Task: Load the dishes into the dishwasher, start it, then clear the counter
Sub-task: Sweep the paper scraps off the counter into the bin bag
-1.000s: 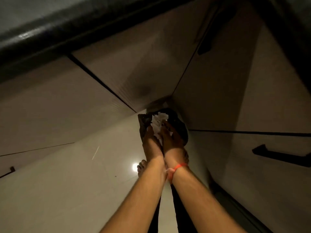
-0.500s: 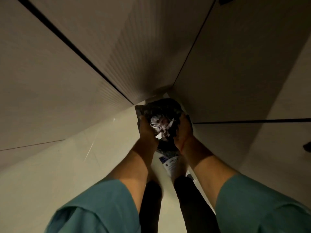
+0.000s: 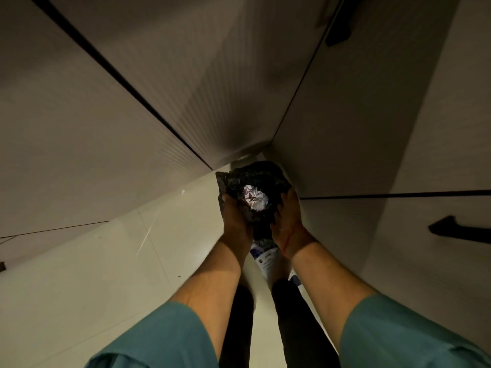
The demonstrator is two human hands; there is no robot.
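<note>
- I log a black trash bag (image 3: 255,179) in the floor corner where the cabinet fronts meet; its mouth gapes upward, and white crumpled paper (image 3: 254,200) shows inside.
- Left hand (image 3: 235,221) grips the bag's left rim, fingers curled over the edge.
- Right hand (image 3: 288,224) grips the bag's right rim, fingers curled likewise; the bag sits between both hands, mouth held apart.
- A red band (image 3: 288,241) crosses the right wrist, just below the bag.
- Below the bag, between the forearms, a white-and-blue printed packet (image 3: 267,258) shows; I cannot tell whether it touches the bag.
- Teal sleeves (image 3: 164,338) cover both upper arms, nearest the camera.
- Right of the bag, a cabinet front carries a black handle (image 3: 459,231).
- Left of the bag lies pale glossy floor tile (image 3: 106,261).
</note>
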